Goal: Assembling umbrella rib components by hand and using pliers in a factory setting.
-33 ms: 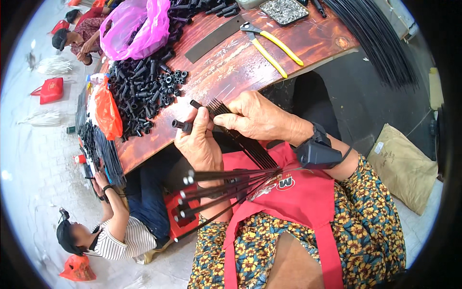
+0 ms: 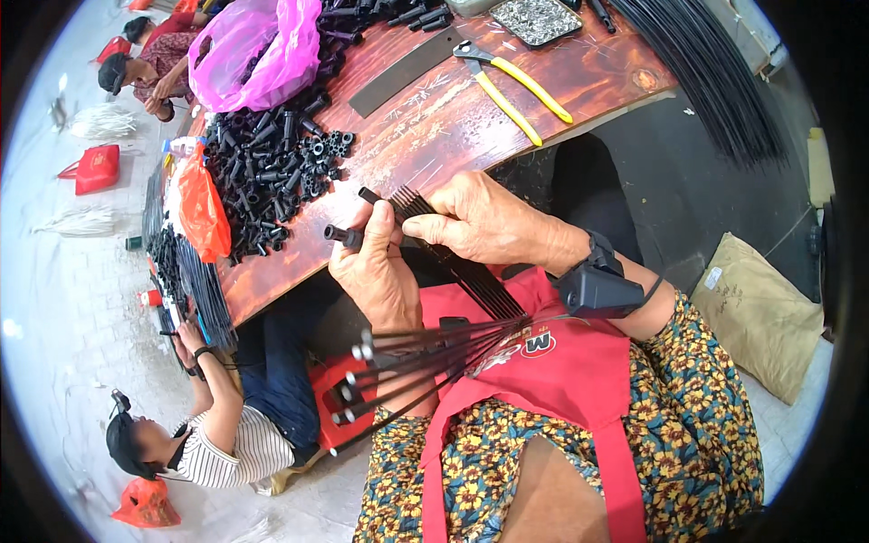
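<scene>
My left hand (image 2: 378, 285) pinches small black plastic tubes between thumb and fingers. One flanged tube (image 2: 342, 237) sticks out beside the thumb, and another dark tube end (image 2: 368, 195) shows above it. My right hand (image 2: 480, 217) is closed on a row of thin black rods (image 2: 475, 285), its thumb pressed across them near their upper ends. Those upper ends fan out side by side, close to the left fingers. Lower down, the rods gather against my red apron (image 2: 579, 362). Several pale-tipped rods (image 2: 398, 371) spread leftward across my left forearm.
Black tubular fittings (image 2: 272, 163) lie heaped on the wooden table (image 2: 398, 154), beside a pink bag (image 2: 258, 54). Yellow-handled pliers (image 2: 511, 90), a metal bar (image 2: 403, 72) and a tray of small metal pieces (image 2: 536, 23) lie beyond. Long black rods (image 2: 697, 72) overhang the right. A co-worker (image 2: 208, 425) sits left.
The pale-tipped rod ends over my left forearm have shifted slightly downward. Both hands stay in nearly the same place and grip.
</scene>
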`<state>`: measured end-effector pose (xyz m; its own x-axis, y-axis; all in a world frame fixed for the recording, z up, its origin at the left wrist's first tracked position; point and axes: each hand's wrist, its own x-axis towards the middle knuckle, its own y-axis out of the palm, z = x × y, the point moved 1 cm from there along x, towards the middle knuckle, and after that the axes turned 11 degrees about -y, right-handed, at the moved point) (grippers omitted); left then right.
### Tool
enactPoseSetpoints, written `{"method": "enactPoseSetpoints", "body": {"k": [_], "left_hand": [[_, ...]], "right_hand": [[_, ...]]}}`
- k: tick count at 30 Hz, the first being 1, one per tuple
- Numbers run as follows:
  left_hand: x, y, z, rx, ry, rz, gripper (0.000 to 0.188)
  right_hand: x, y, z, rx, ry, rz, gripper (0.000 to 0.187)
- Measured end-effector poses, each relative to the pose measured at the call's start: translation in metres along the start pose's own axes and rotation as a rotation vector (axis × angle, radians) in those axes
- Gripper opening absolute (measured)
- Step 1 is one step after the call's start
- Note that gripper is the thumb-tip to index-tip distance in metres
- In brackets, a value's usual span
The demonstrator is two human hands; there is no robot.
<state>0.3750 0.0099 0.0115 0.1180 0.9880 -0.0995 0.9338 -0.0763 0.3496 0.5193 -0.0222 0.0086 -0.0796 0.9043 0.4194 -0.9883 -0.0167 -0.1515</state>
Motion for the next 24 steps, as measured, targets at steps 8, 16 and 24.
{"method": "enactPoseSetpoints", "body": {"k": [8, 16, 24], "left_hand": [[0.000, -0.005, 0.004, -0.059, -0.027, -0.029, 0.014], [0.004, -0.012, 0.011, -0.156, -0.048, 0.095, 0.016], [0.014, -0.026, 0.023, -0.213, -0.126, 0.235, 0.029]], "right_hand": [[-0.004, 0.010, 0.000, 0.013, 0.014, -0.068, 0.031], [-0.005, 0.003, 0.004, 0.159, 0.052, -0.086, 0.024], [-0.010, 0.005, -0.016, 0.400, 0.294, 0.020, 0.029]]}}
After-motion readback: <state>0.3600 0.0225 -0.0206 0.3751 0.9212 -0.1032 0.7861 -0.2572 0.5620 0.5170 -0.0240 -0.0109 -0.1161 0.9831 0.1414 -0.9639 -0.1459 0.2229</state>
